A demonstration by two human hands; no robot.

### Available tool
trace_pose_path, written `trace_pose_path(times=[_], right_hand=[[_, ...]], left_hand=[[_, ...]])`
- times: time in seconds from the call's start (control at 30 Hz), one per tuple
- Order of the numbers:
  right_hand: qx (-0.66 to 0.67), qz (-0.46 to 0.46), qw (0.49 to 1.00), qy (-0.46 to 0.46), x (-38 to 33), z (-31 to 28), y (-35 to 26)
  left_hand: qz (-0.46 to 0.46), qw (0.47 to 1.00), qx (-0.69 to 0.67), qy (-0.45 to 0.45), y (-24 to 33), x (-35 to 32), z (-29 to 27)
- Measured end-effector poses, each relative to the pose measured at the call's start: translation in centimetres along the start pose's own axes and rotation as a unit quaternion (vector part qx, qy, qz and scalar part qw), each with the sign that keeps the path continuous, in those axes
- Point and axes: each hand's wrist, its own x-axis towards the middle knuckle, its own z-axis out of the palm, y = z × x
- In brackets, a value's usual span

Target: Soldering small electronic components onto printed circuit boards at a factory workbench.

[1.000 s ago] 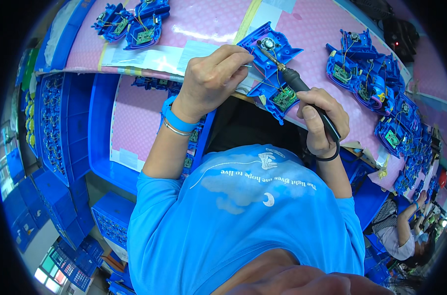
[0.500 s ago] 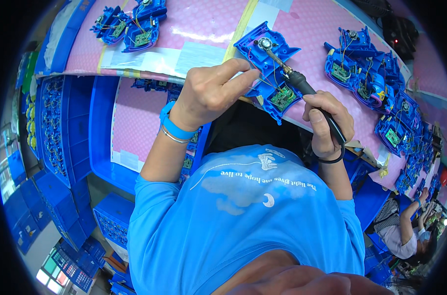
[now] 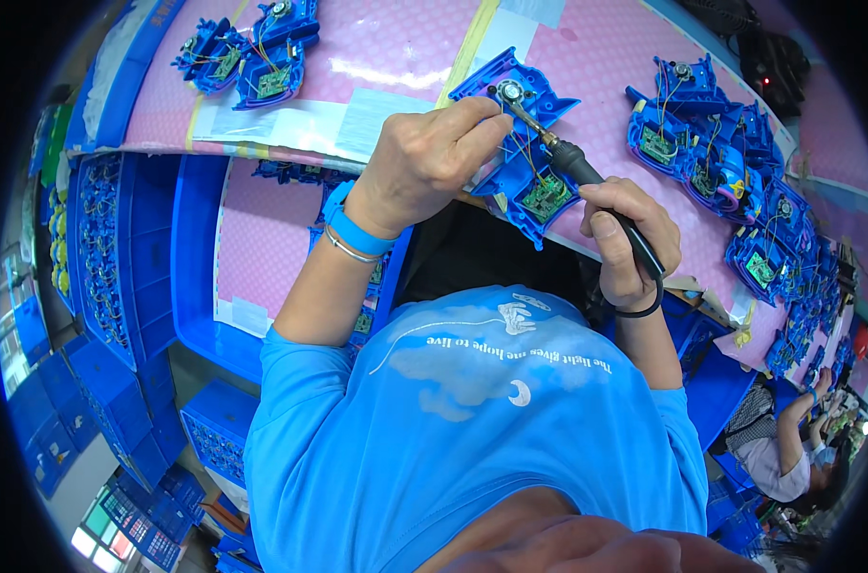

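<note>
A soldering iron (image 3: 579,164) with a black handle is gripped in my right hand (image 3: 634,239). Its metal tip reaches the small round speaker (image 3: 511,92) in a blue plastic housing (image 3: 548,103) on the bench. Closed in a pinch, my left hand (image 3: 439,158) lies over the left side of that housing; thin wires run near its fingertips, but what it pinches is too small to make out. A green circuit board (image 3: 546,195) sits in the housing's lower half, nearest me, with wires leading up from it.
More opened blue housings (image 3: 279,72) with boards lie at the far left; several others (image 3: 711,143) crowd the right side. A blue bin (image 3: 197,277) stands below the bench edge at left, near stacked blue crates (image 3: 157,239). A co-worker (image 3: 782,439) sits at lower right.
My left hand has shifted slightly right and up, closer to the speaker. The iron has moved a little left, its tip still at the speaker.
</note>
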Motion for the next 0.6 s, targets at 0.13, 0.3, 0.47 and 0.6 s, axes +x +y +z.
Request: trace_pose_path(times=[0.13, 0.3, 0.47, 0.6], right_hand=[[-0.005, 0.004, 1.000, -0.001, -0.01, -0.02, -0.06], [0.000, -0.006, 1.000, -0.003, -0.01, -0.08, 0.13], [0.003, -0.015, 1.000, 0.009, -0.15, -0.36, -0.26], [-0.006, -0.007, 1.000, 0.010, -0.24, -0.45, -0.34]], left_hand=[[-0.007, 1.000, 0.001, -0.007, -0.19, -0.01, 0.25], [0.006, 1.000, 0.003, 0.006, -0.77, -0.16, 0.71], [0.016, 1.000, 0.002, 0.011, -0.84, -0.24, 0.67], [0.010, 1.000, -0.004, 0.012, -0.98, -0.30, 0.75]])
